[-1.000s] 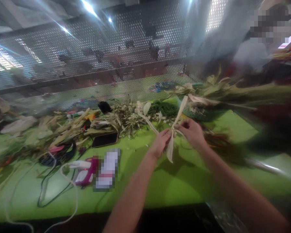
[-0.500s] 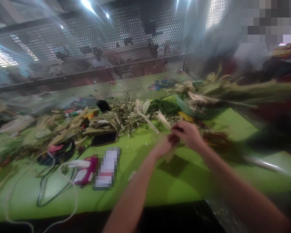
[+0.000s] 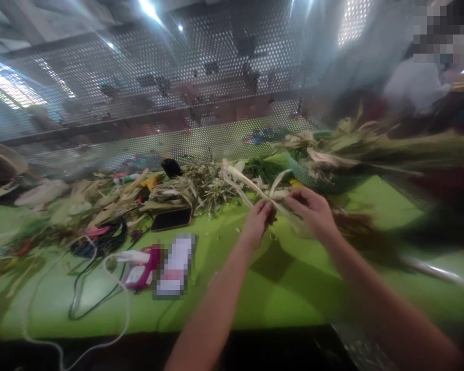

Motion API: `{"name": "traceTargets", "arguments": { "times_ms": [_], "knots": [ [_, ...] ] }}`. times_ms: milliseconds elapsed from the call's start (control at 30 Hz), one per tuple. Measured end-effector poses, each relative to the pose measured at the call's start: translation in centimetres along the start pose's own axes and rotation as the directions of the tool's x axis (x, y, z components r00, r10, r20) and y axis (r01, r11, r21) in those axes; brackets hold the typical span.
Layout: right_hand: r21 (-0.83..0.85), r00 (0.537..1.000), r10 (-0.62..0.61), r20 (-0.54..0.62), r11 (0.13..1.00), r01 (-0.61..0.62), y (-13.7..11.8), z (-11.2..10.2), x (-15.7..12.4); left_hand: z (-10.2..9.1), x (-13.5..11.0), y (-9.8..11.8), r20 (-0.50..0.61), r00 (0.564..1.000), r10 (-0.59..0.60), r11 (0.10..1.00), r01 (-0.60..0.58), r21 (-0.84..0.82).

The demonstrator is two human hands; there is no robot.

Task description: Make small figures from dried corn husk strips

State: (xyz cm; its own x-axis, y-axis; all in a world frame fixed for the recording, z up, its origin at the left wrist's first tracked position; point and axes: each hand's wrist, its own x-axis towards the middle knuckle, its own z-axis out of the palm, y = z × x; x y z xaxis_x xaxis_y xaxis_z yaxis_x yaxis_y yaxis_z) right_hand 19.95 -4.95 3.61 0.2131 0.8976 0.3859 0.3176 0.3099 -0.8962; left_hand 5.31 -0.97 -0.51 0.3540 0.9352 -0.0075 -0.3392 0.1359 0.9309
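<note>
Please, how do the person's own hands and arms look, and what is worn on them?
The left hand and the right hand are ungloved. Both forearms are bare, with no sleeve, watch or bracelet in view. Blur leaves rings uncertain.

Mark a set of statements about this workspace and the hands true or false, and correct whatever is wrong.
1. The left hand holds a pale strip. True.
2. The right hand lies flat on the tabletop. False: the right hand is raised, fingers bent, close to the pale strip.
3. The green basket stands farther away than the right hand. True.
4. The tabletop is red. False: the tabletop is green.
5. The magenta device lies to the left of the left hand. True.
</note>
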Motion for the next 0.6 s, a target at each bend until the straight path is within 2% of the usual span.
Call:
{"name": "traceTargets", "arguments": {
  "times_ms": [100,167,300,433,600],
  "knots": [
    [0.023,0.992,0.048,0.12,0.998,-0.051,0.8,0.5,0.0,-0.1,0.0,0.0,0.005,0.999,0.038,0.999,-0.038,0.028],
    [0.016,0.989,0.029,0.142,0.999,-0.032,1.4,0.6,0.1,-0.3,0.0,0.0,0.015,0.999,0.043,0.996,-0.044,0.074],
    [-0.071,0.992,-0.106,0.062,0.991,0.11,2.0,0.3,0.4,-0.5,0.1,0.5,0.032,0.997,0.067,0.979,-0.072,0.192],
    [-0.135,0.971,-0.239,0.019,0.962,0.239,1.7,0.0,0.4,-0.1,-0.1,0.8,0.065,0.991,0.118,0.944,-0.132,0.304],
    [-0.152,0.971,-0.235,0.045,0.959,0.239,0.9,0.0,0.2,0.3,-0.2,0.2,0.115,0.986,0.123,0.94,-0.153,0.306]
  ]
}}
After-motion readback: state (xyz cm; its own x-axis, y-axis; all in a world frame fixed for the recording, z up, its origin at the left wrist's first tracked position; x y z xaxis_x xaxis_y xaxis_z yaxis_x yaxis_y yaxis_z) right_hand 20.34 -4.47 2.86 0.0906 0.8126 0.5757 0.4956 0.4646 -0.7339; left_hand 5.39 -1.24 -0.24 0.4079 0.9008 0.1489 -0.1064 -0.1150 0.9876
